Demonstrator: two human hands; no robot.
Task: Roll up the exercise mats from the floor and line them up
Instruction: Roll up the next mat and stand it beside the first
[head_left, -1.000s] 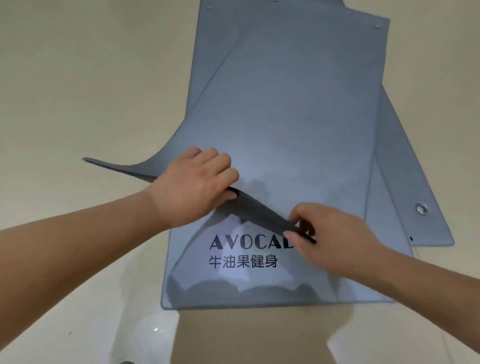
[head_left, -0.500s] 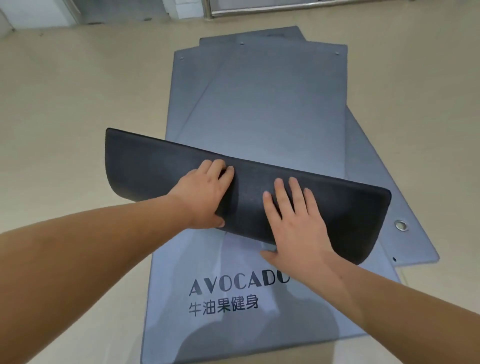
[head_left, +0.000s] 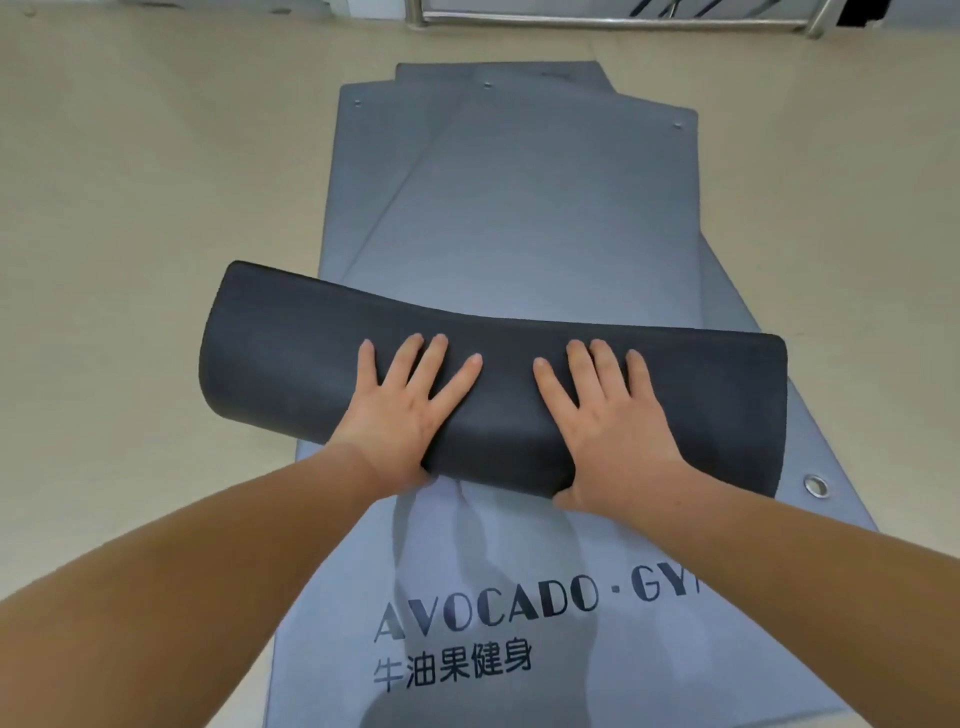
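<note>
The dark roll (head_left: 493, 374) lies across mid-frame, left to right; left hand (head_left: 400, 410) and right hand (head_left: 613, 421) press it, fingers straight.

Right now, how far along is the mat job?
Done: nothing; no finished roll is in view. In hand: the near end of the top mat is curled into a dark roll, left hand and right hand pressing flat on it, fingers straight. Left: the rest of it lies flat ahead, the printed mat and the eyelet mat beneath are unrolled, and nothing is lined up.
</note>
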